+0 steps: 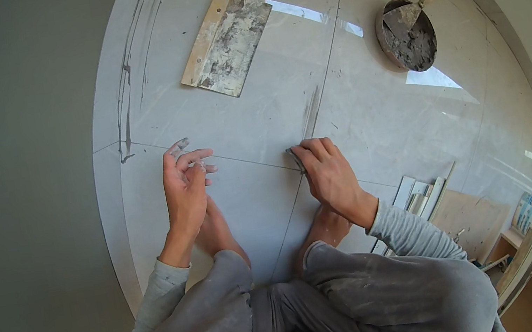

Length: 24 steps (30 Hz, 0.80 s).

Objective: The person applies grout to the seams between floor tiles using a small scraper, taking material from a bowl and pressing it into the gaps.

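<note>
Bent over a floor of large pale grey tiles [249, 190], I have my right hand [332, 172] closed on a small flat grey piece [294, 159]. Its edge touches the floor where the tile joints cross; most of it is hidden by my fingers, so its exact kind is unclear. My left hand [184, 180] hovers empty to the left, fingers loosely bent and apart, with grey paste on the fingertips. Fresh grey smears [313, 111] run along the joint just beyond my right hand.
Ahead lies a wide wood-edged scraper [227, 45] caked with dried filler. At the far right stands a round bowl [420, 60] of dark grey paste, a putty knife [404, 15] resting in it. A wall [52, 203] rises on the left; boards and strips [418, 199] lie at the right.
</note>
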Each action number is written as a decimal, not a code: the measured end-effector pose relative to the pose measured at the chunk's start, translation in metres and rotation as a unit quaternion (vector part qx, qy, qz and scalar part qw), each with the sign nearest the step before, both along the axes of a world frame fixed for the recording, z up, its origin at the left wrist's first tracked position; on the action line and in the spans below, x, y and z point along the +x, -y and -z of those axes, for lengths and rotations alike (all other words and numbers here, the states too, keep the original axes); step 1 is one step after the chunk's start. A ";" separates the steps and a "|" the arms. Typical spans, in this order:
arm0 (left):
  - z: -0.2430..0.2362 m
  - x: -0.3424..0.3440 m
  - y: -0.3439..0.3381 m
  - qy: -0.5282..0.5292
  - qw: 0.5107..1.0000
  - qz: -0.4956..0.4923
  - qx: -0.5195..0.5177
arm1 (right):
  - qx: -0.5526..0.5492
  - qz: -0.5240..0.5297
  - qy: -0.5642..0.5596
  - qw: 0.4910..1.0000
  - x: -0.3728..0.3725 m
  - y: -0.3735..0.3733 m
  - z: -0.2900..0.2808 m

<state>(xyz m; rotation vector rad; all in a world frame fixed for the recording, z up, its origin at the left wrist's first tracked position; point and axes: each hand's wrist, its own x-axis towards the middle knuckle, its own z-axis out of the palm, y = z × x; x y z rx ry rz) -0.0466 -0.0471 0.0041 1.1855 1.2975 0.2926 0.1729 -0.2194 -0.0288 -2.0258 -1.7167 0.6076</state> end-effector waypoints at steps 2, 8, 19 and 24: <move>-0.002 -0.004 0.000 0.003 1.000 -0.005 0.005 | -0.049 -0.036 -0.005 0.998 -0.016 0.012 0.004; -0.002 -0.019 -0.003 0.008 0.999 -0.026 0.022 | -0.044 -0.069 -0.027 0.996 -0.033 0.032 0.007; 0.000 -0.030 0.008 0.028 0.997 -0.065 0.008 | -0.011 -0.057 -0.025 0.998 -0.048 0.009 0.018; 0.001 -0.023 0.010 0.017 0.998 -0.054 0.002 | -0.017 -0.054 0.034 0.998 -0.054 0.010 0.019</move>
